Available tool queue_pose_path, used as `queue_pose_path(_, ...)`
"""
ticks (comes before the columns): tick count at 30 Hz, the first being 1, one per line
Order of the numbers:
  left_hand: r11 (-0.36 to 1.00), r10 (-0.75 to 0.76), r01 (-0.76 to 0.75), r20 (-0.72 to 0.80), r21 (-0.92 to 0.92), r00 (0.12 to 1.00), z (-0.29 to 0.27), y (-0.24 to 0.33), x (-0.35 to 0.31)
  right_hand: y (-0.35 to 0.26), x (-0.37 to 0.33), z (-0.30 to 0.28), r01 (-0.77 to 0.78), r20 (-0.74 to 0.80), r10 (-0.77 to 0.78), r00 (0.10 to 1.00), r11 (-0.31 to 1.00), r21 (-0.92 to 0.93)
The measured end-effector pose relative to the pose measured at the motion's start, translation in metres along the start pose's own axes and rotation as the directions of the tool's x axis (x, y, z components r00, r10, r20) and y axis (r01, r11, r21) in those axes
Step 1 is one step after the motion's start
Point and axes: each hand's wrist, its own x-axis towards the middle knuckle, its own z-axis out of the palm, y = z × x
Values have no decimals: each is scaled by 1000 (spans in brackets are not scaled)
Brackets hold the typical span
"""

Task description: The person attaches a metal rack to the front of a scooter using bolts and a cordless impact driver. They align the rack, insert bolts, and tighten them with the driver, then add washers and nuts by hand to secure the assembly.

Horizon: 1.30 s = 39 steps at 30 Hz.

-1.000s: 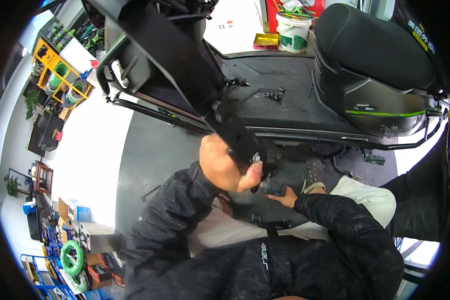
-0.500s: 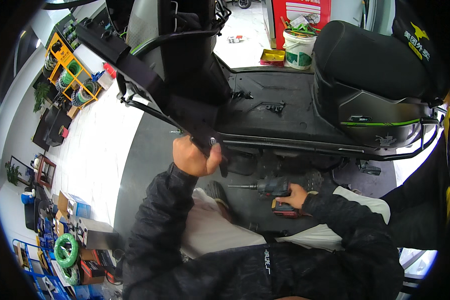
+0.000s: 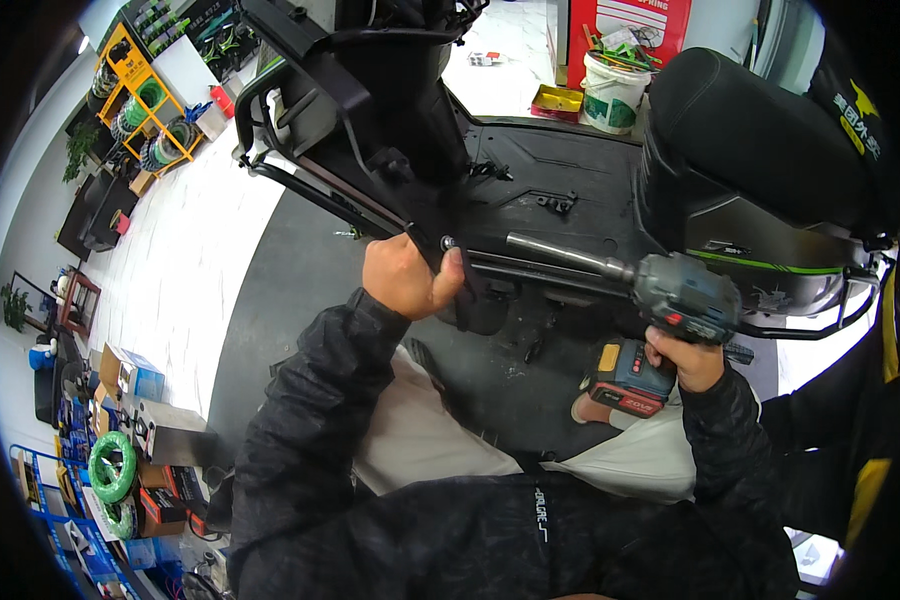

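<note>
A black metal bracket (image 3: 355, 115) slants down along the front of a black scooter (image 3: 610, 165). My left hand (image 3: 402, 277) is closed around its lower end, with the thumb just below a silver bolt (image 3: 448, 242). My right hand (image 3: 692, 362) grips the handle of a cordless impact wrench (image 3: 685, 292), with a large battery (image 3: 630, 375) beneath. The wrench's long silver socket (image 3: 560, 252) points left toward the bolt, a short gap away from it. Its shaft passes over the scooter's side rail.
Loose black parts (image 3: 558, 203) lie on the footboard, near the seat (image 3: 760, 140). Beyond it stand a white bucket (image 3: 610, 95) of tools and a yellow-red tray (image 3: 557, 102). Boxes and a green coil (image 3: 113, 467) are at the lower left. Someone's dark-clothed leg (image 3: 820, 420) is at right.
The impact wrench has risen from low by my legs to the side rail's height, its socket swinging toward the bolt. My left hand keeps its grip on the bracket. The view has shifted slightly.
</note>
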Motion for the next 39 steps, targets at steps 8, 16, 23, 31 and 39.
queue_pose_path(8,998,23,-19,62,-65,998,14,1,-1,-3,16,3,-32,83,37,996,997,-65)
queue_pose_path(16,992,118,-115,50,-59,992,24,-6,3,-18,26,-5,-88,116,93,989,995,-47)
queue_pose_path(23,979,204,-204,23,-12,979,37,-15,10,-48,23,-7,-42,52,55,997,974,-224)
queue_pose_path(31,975,220,-220,-10,-24,975,45,-1,29,-84,9,-8,157,78,-136,988,837,-524)
queue_pose_path(39,966,252,-256,85,30,964,44,7,61,-45,29,-24,-254,59,247,967,935,249)
